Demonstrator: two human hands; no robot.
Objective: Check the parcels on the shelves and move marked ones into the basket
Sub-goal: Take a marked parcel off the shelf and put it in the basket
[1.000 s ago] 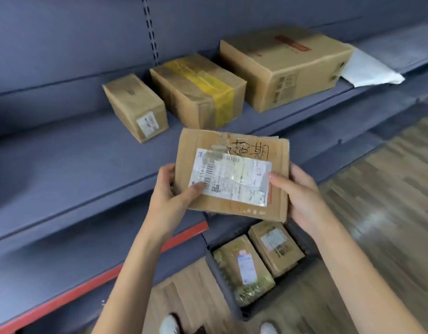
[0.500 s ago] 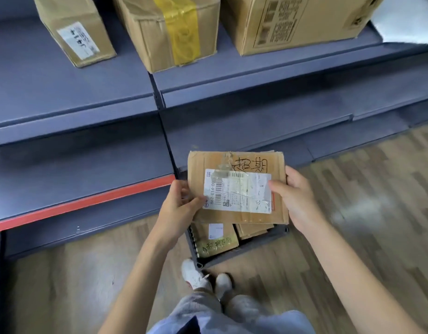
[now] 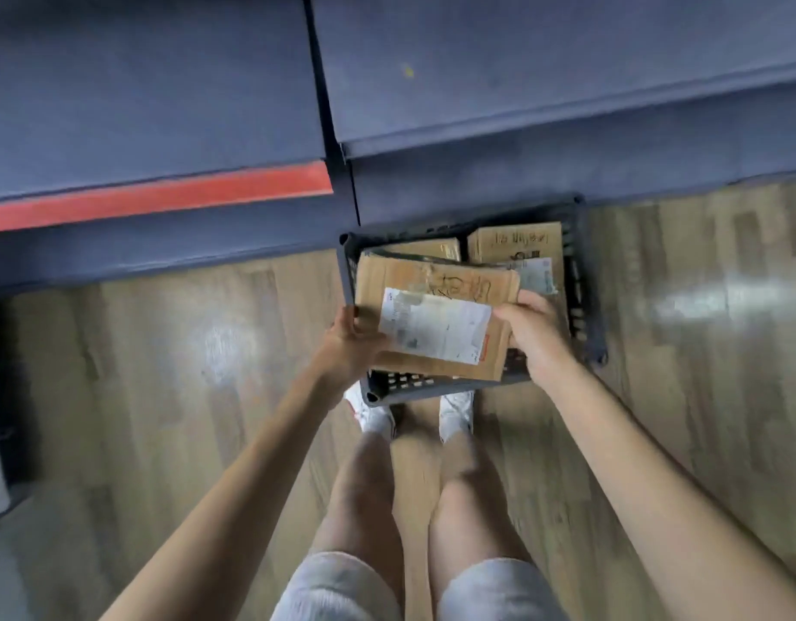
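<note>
A flat cardboard parcel (image 3: 400, 284) with a white shipping label and handwritten marks on top is held over the dark plastic basket (image 3: 586, 280) on the floor. My left hand (image 3: 349, 340) grips its left edge and my right hand (image 3: 530, 329) grips its right edge. The parcel sits low, inside the basket's rim, covering most of the opening. Two other cardboard parcels lie in the basket: one at the back left (image 3: 432, 248), mostly hidden, and one at the back right (image 3: 517, 242) with printed writing.
The basket stands against the base of the grey shelving (image 3: 521, 105); a red strip (image 3: 163, 199) runs along the lower left shelf edge. Wooden floor surrounds it. My feet in white shoes (image 3: 456, 410) touch the basket's near side. A dark object (image 3: 1, 419) sits at the far left.
The view tipped down from the shelves to the floor. Both hands lowered the marked parcel from chest height down into the basket opening.
</note>
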